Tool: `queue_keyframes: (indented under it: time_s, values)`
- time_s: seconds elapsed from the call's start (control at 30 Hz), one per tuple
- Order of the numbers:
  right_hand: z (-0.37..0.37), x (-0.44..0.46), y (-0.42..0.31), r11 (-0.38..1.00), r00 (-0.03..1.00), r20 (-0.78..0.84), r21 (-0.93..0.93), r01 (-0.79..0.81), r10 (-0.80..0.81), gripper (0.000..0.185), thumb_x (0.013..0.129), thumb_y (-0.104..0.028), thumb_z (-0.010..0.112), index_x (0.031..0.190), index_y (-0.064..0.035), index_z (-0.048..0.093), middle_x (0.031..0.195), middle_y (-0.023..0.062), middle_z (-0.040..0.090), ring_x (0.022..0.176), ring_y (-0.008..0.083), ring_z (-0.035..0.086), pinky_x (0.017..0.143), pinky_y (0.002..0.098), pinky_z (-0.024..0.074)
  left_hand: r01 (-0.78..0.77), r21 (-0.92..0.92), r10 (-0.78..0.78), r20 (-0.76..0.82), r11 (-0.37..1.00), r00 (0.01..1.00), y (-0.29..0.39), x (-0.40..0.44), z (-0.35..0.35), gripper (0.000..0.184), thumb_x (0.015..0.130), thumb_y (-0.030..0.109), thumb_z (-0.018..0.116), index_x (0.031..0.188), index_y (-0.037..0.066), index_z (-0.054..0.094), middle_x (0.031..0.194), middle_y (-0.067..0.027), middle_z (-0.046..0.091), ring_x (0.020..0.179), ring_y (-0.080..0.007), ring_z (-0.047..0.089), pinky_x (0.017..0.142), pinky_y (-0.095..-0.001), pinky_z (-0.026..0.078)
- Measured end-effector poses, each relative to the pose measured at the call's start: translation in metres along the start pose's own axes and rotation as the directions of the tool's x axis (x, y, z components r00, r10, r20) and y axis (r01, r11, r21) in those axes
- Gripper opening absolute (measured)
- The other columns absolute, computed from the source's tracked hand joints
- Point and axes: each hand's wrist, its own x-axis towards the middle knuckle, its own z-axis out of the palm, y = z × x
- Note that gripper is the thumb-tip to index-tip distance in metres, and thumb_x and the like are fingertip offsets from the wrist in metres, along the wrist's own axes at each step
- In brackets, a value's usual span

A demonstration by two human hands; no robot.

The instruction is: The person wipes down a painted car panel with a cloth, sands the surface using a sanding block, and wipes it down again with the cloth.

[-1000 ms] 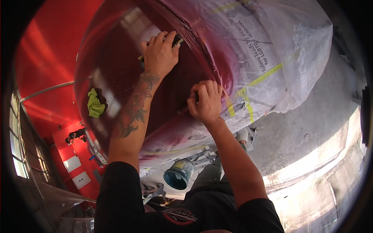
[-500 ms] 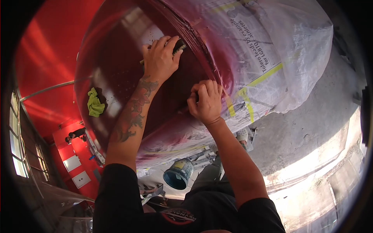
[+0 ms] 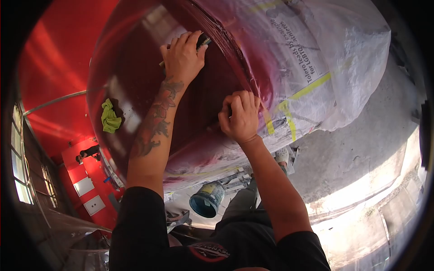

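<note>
My left hand (image 3: 183,56) is closed over a dark sanding block (image 3: 204,40) with a pale edge, pressed to the glossy dark red car panel (image 3: 196,99). Lower and to the right, my right hand (image 3: 242,116) rests at the panel's edge, beside the masking. Its fingers are curled in; a dark gap shows by the thumb, and what they hold, if anything, is hidden. A crumpled lime-green cloth (image 3: 110,118) lies on the panel, left of my left forearm.
Plastic sheeting and newspaper (image 3: 296,49) with yellow tape (image 3: 311,86) cover the area right of the panel. A bucket (image 3: 207,200) stands on the floor near my legs. Bright red surfaces (image 3: 54,54) rise at the left, with a person (image 3: 88,153) farther back.
My left hand and the sanding block have slid up the panel and slightly left. My right hand has stayed almost in place, still curled.
</note>
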Motion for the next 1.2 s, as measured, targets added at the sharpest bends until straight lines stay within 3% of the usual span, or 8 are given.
queue_keyframes:
  time_s: [0.1, 0.23, 0.33, 0.37, 0.67, 0.93, 1.13, 1.2]
  values:
    - [0.001, -0.002, 0.000, 1.000, 1.000, -0.003, 0.005, -0.006, 0.006, 0.024, 0.070, -0.009, 0.068, 0.092, -0.0127, 0.059, 0.094, 0.0056, 0.055, 0.085, 0.0267, 0.055, 0.077, 0.0428, 0.0377, 0.046, -0.069, -0.047, -0.018, 0.997, 0.999, 0.013, -0.023, 0.000, 0.042, 0.093, 0.029, 0.071, 0.133, 0.018, 0.065, 0.128, -0.0019, 0.067, 0.112, -0.0242, 0.062, 0.095, -0.0462, 0.041]
    - [0.001, -0.001, 0.001, 1.000, 1.000, -0.009, 0.005, -0.005, 0.005, 0.024, 0.069, -0.009, 0.068, 0.092, -0.0128, 0.059, 0.094, 0.0056, 0.054, 0.086, 0.0268, 0.055, 0.077, 0.0427, 0.0376, -0.108, -0.172, 0.123, 0.076, 0.979, 0.990, 0.028, -0.064, -0.023, 0.046, 0.091, 0.030, 0.073, 0.135, 0.019, 0.064, 0.128, -0.0019, 0.066, 0.111, -0.0246, 0.062, 0.095, -0.0448, 0.040]
    - [0.001, -0.001, 0.002, 1.000, 1.000, -0.011, 0.015, 0.004, -0.004, 0.024, 0.070, -0.010, 0.068, 0.092, -0.0129, 0.059, 0.093, 0.0057, 0.054, 0.086, 0.0268, 0.055, 0.077, 0.0427, 0.0377, -0.034, -0.053, 0.034, 0.014, 0.998, 0.999, 0.003, -0.018, -0.006, 0.042, 0.094, 0.030, 0.070, 0.133, 0.018, 0.065, 0.126, -0.0011, 0.068, 0.111, -0.0242, 0.062, 0.094, -0.0450, 0.040]
    - [0.002, -0.001, 0.002, 1.000, 1.000, -0.013, 0.014, 0.005, -0.005, 0.024, 0.070, -0.010, 0.068, 0.092, -0.0129, 0.059, 0.093, 0.0057, 0.054, 0.086, 0.0268, 0.055, 0.077, 0.0427, 0.0377, 0.026, 0.023, -0.028, 0.102, 0.999, 0.994, -0.001, 0.000, -0.007, 0.040, 0.095, 0.030, 0.068, 0.134, 0.018, 0.065, 0.125, -0.0012, 0.068, 0.111, -0.0242, 0.063, 0.095, -0.0457, 0.040]
    - [-0.001, -0.002, -0.001, 1.000, 1.000, -0.006, 0.028, -0.014, 0.014, 0.023, 0.071, -0.010, 0.068, 0.092, -0.0128, 0.060, 0.094, 0.0062, 0.053, 0.088, 0.0273, 0.054, 0.080, 0.0425, 0.0380, -0.106, -0.030, 0.108, 0.091, 0.994, 0.990, 0.023, -0.051, -0.023, 0.046, 0.093, 0.027, 0.071, 0.137, 0.017, 0.063, 0.130, -0.0003, 0.067, 0.107, -0.0219, 0.063, 0.098, -0.0454, 0.038]
    - [-0.013, 0.007, -0.015, 1.000, 0.998, -0.068, 0.009, 0.015, -0.014, 0.026, 0.075, -0.007, 0.068, 0.099, -0.0124, 0.062, 0.098, 0.0063, 0.054, 0.096, 0.0270, 0.054, 0.085, 0.0426, 0.0368, 0.095, 0.074, -0.104, 0.130, 0.993, 0.986, 0.016, -0.004, -0.011, 0.043, 0.097, 0.030, 0.067, 0.138, 0.018, 0.063, 0.128, -0.0005, 0.068, 0.118, -0.0235, 0.063, 0.100, -0.0501, 0.038]
    - [-0.139, -0.025, 0.020, 0.991, 0.943, -0.306, 0.046, -0.126, 0.134, 0.025, 0.084, 0.001, 0.067, 0.107, -0.0037, 0.061, 0.106, 0.0111, 0.058, 0.087, 0.0248, 0.053, 0.080, 0.0373, 0.0444, 0.103, 0.064, -0.114, 0.199, 0.993, 0.973, 0.017, 0.001, -0.017, 0.042, 0.097, 0.028, 0.066, 0.138, 0.019, 0.062, 0.130, -0.0019, 0.067, 0.122, -0.0253, 0.061, 0.102, -0.0509, 0.038]
    - [-0.197, -0.086, 0.064, 0.955, 0.946, -0.204, -0.108, -0.277, 0.251, 0.027, 0.088, 0.001, 0.066, 0.115, 0.0000, 0.060, 0.107, 0.0129, 0.057, 0.085, 0.0242, 0.053, 0.081, 0.0369, 0.0470, 0.075, 0.035, -0.080, 0.145, 0.997, 0.986, 0.014, -0.012, -0.011, 0.043, 0.096, 0.028, 0.067, 0.138, 0.018, 0.062, 0.130, -0.0022, 0.067, 0.121, -0.0255, 0.061, 0.102, -0.0503, 0.038]
